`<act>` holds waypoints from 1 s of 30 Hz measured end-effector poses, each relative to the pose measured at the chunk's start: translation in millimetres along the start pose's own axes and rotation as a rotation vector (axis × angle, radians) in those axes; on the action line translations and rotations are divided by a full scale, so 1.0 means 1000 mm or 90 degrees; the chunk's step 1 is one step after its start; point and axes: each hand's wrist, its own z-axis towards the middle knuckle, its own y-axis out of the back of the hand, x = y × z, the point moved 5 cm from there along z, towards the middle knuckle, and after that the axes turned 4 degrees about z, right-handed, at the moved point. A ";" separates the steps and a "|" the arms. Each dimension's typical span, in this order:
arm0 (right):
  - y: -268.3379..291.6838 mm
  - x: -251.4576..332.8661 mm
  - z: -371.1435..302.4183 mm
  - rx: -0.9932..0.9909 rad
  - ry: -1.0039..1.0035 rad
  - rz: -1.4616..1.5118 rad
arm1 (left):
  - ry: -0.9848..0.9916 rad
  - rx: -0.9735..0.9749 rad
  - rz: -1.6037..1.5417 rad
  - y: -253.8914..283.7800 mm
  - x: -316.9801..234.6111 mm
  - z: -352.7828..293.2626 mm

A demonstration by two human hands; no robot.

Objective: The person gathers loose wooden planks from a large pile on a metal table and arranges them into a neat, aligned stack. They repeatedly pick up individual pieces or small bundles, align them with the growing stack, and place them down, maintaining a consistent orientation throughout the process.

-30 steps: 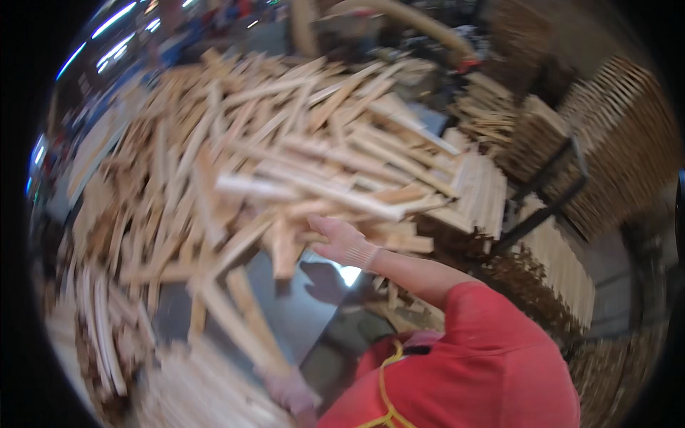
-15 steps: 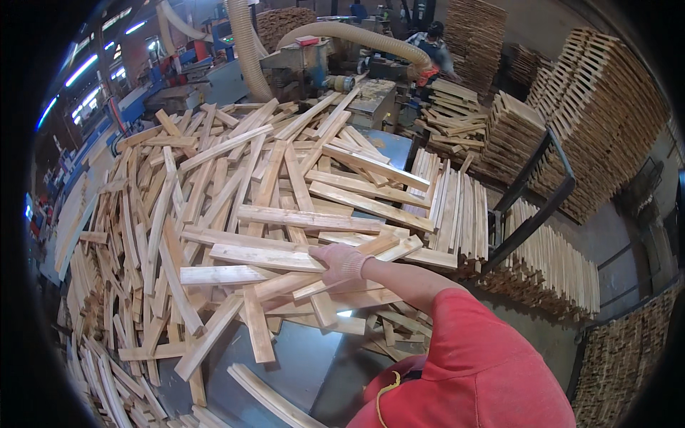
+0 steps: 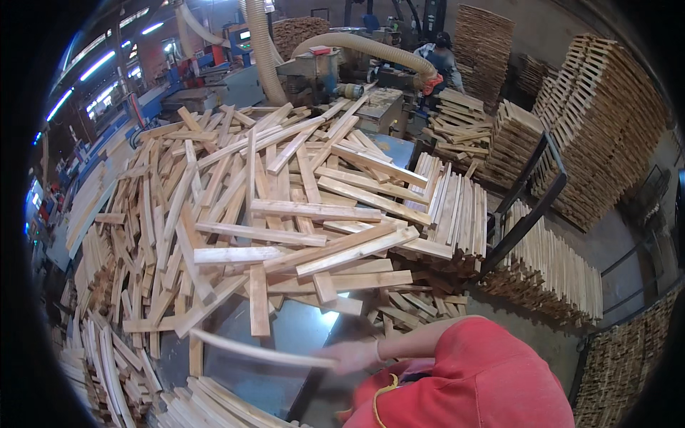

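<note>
My right hand [image 3: 353, 357], in a pale glove and blurred by motion, is closed on one end of a wooden slat [image 3: 260, 352]. The slat points left from it, above the blue-grey metal table [image 3: 292, 329]. Just beyond lies a big heap of loose wooden slats [image 3: 314, 210], crossing at many angles. Closer to me, at the lower edge, several slats [image 3: 217, 405] lie side by side. My right arm in its red sleeve [image 3: 492, 364] comes in from the lower right. My left hand does not show.
Stacked slats [image 3: 457, 214] stand right of the heap, beside a black metal frame [image 3: 524, 207]. Tall wood stacks [image 3: 599, 121] rise at the far right. Behind the heap are a machine [image 3: 314, 75] with a ribbed hose [image 3: 371, 46] and another person [image 3: 442, 60].
My right hand has drawn back from the heap toward me, taking a slat off it. The view has shifted slightly, and more of the side-by-side slats show at the lower edge.
</note>
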 end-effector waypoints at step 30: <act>0.217 -0.026 -0.017 -0.524 -0.031 -0.678 | -0.731 -0.707 1.375 -0.025 -0.036 -0.008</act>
